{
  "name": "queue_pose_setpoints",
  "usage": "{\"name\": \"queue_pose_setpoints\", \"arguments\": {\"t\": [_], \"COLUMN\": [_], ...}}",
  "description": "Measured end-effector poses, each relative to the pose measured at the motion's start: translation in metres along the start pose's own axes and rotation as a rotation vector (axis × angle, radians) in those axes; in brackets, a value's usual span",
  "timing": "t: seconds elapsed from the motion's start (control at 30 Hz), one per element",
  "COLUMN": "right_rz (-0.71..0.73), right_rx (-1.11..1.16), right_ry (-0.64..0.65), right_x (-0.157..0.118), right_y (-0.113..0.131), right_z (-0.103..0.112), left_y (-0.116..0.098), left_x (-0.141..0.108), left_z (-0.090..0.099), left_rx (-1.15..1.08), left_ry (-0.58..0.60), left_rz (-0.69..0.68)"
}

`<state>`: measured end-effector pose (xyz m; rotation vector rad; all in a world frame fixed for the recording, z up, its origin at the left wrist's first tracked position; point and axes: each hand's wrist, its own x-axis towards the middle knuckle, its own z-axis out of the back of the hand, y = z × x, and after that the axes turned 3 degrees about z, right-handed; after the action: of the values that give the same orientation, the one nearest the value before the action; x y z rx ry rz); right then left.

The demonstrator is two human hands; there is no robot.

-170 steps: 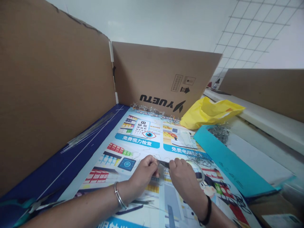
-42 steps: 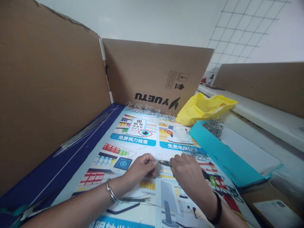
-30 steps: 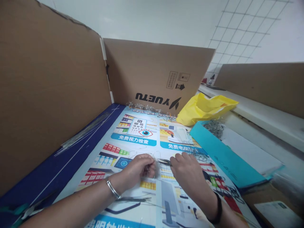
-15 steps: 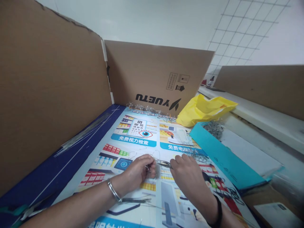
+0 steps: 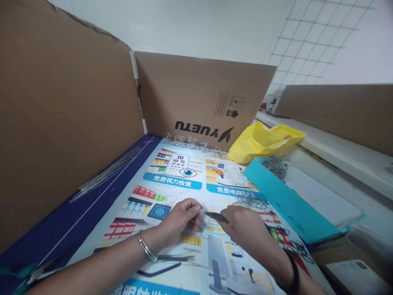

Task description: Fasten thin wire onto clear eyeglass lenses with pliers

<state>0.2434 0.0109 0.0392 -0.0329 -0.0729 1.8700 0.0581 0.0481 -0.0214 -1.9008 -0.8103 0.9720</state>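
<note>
My left hand (image 5: 182, 221), with a silver bangle on its wrist, pinches a thin wire (image 5: 206, 204) whose fine loops stand out above the fingertips. My right hand (image 5: 244, 223) is closed around pliers (image 5: 216, 216), their jaws pointing left at the wire by the left fingertips. Whether the jaws grip the wire is too small to tell. Both hands are over a printed poster (image 5: 172, 196) spread on the table. Beyond the right hand lies a tangle of thin wire pieces (image 5: 250, 200). Under my left wrist lie several straight wires (image 5: 178, 258).
Cardboard walls (image 5: 196, 94) stand at the back and left. Straight wires (image 5: 107, 172) lie along the left side. Scissors (image 5: 37, 272) are at lower left. On the right are a yellow bag (image 5: 264, 141), a turquoise box (image 5: 291, 209) holding a wire heap (image 5: 276, 166), and dark loops (image 5: 294, 248).
My right hand has turned over, rolling the pliers so their dark flat side shows. The left hand stays nearly in place, its fingers slightly shifted.
</note>
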Motion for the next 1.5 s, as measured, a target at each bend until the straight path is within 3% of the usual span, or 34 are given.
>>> {"name": "queue_pose_setpoints", "arguments": {"t": [0.27, 0.37, 0.8, 1.27, 1.5], "right_rz": [-0.039, -0.022, -0.063, -0.072, -0.062], "right_rx": [0.499, 0.578, 0.059, -0.134, -0.12], "right_ry": [0.186, 0.188, 0.066, -0.073, -0.071], "right_x": [0.008, 0.01, 0.005, 0.004, 0.003], "right_y": [-0.018, -0.02, 0.0, 0.001, -0.004], "right_z": [-0.012, -0.017, -0.014, -0.001, -0.003], "left_y": [-0.004, -0.006, -0.005, 0.0, 0.002], "left_x": [-0.004, -0.005, -0.006, -0.007, -0.006], "left_z": [0.0, -0.002, -0.007, -0.013, -0.01], "left_rx": [0.025, -0.004, -0.064, -0.083, -0.112], "left_ry": [0.029, 0.018, -0.053, -0.047, -0.019], "left_rz": [-0.005, 0.002, -0.016, -0.078, -0.074]}}
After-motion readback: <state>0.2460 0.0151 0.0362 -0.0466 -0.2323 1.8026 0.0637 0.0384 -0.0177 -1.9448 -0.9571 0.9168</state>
